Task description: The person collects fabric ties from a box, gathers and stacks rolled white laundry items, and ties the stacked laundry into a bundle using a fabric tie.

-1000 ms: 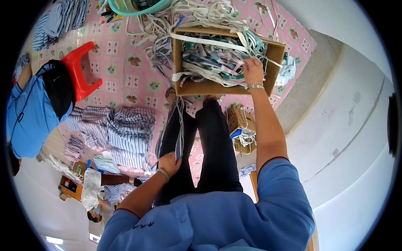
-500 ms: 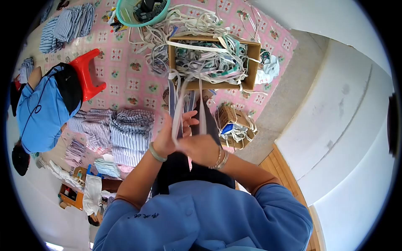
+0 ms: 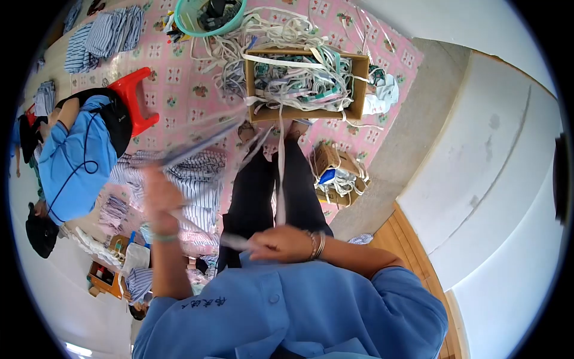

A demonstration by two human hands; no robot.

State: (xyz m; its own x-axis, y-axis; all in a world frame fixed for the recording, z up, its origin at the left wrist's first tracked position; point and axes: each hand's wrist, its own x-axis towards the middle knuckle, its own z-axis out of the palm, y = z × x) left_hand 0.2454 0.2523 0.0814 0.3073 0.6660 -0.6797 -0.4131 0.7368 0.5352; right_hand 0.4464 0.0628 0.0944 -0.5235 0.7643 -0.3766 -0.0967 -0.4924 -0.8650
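L hand [image 3: 160,196] is now swung apart (blurred; grip can't be confirmed); pale strip [image 3: 281,173] is gripped by R hand [image 3: 283,244], seemingly singled out.

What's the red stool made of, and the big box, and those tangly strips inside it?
Red stool: probably plastic, smooth, evenly coloured and moulded-looking. Big box: likely cardboard, matte brown with thin flat walls. Strips: perhaps cloth, mostly dull, looping limply.

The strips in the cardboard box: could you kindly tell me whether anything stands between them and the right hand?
Only the near box wall appears to stand between the right hand and the strips inside; the top is open, and a loose strip hangs across that wall.
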